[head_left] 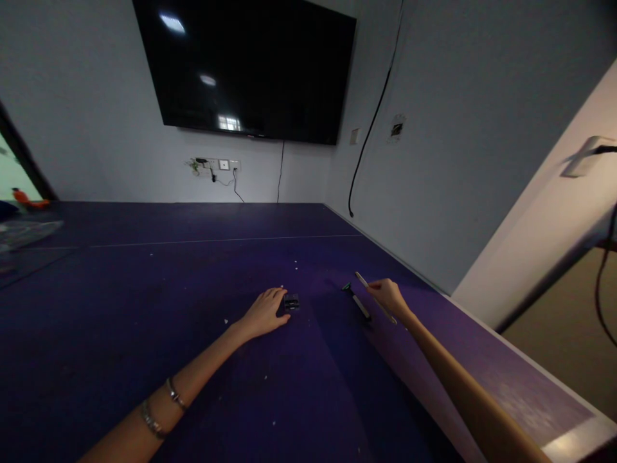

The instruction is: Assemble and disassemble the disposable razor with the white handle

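Observation:
My left hand (264,312) rests on the table with thumb and fingertips bracketing the left side of a small, clear-looking box (292,302) with dark parts in it. A thin, pale, pen-like stick (387,314) is pinched in my right hand (388,296), slanting from upper left to lower right. Just left of that hand lies a razor-like tool (359,304) with a greenish head and a dark handle with a pale strip. The stick's exact kind is too small to tell.
The dark purple table (193,360) carries several tiny white bits. A clear plastic item (29,231) and an orange object (29,200) sit at far left. Behind the table are a wall-mounted television (250,71) and sockets (224,164). A black cable (373,128) hangs at the right wall.

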The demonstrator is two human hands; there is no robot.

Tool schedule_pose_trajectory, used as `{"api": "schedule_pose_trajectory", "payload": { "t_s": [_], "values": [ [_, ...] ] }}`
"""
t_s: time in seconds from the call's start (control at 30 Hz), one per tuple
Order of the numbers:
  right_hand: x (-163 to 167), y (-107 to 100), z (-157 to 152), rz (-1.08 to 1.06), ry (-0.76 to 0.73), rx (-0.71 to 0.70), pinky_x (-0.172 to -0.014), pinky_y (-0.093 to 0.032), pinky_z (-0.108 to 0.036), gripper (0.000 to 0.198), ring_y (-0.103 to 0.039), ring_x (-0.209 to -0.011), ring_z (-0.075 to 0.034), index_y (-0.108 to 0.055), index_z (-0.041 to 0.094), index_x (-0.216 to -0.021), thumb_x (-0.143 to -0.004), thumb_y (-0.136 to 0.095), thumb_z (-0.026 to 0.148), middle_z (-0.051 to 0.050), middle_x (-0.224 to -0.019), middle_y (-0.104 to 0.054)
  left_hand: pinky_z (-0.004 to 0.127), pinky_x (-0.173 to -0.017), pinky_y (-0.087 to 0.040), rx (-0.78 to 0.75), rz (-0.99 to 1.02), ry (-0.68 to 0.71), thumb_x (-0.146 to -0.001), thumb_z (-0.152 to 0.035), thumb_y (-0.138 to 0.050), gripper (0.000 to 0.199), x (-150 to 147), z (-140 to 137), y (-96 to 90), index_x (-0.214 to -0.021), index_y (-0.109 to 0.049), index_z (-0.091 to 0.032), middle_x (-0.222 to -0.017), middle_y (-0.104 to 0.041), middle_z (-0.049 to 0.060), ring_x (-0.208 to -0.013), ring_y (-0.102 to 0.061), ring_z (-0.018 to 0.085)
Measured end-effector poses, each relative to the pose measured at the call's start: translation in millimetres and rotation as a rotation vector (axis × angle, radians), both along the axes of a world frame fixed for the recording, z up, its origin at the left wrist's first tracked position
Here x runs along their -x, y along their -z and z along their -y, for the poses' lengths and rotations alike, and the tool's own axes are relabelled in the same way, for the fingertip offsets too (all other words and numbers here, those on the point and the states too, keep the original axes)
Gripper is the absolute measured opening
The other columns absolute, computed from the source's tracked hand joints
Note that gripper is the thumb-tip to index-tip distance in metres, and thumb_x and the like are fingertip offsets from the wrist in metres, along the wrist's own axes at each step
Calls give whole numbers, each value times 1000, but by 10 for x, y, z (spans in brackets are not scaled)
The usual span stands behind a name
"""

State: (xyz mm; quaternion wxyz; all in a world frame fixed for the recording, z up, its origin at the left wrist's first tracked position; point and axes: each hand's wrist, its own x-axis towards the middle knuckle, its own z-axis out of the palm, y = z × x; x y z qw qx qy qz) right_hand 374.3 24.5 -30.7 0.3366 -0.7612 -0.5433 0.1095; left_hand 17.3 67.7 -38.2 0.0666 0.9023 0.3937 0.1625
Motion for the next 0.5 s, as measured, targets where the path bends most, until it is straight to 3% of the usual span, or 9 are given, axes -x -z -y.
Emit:
{"api": "schedule_pose_trajectory", "payload": {
  "t_s": [0.13, 0.5],
  "values": [
    [-24, 141, -18, 103, -7, 59, -51, -35, -20, 16, -62, -63, -19, -72, 12, -63, -66, -57, 19, -2, -54, -62, 34, -105, -29, 13, 20, -4, -77, -34, -53, 55, 1, -64, 91, -126, -42, -12, -133, -46, 13, -125, -39, 22],
    [-33, 228, -82, 223, -14, 134, -53, -38, -20, 16, -65, -68, -21, -73, 14, -67, -71, -58, 18, -8, -67, -70, 34, -104, -31, 38, 21, -17, -78, -28, -50, 53, -54, -99, 152, -128, -41, -13, -132, -48, 13, -123, -43, 21]
  ]
}}
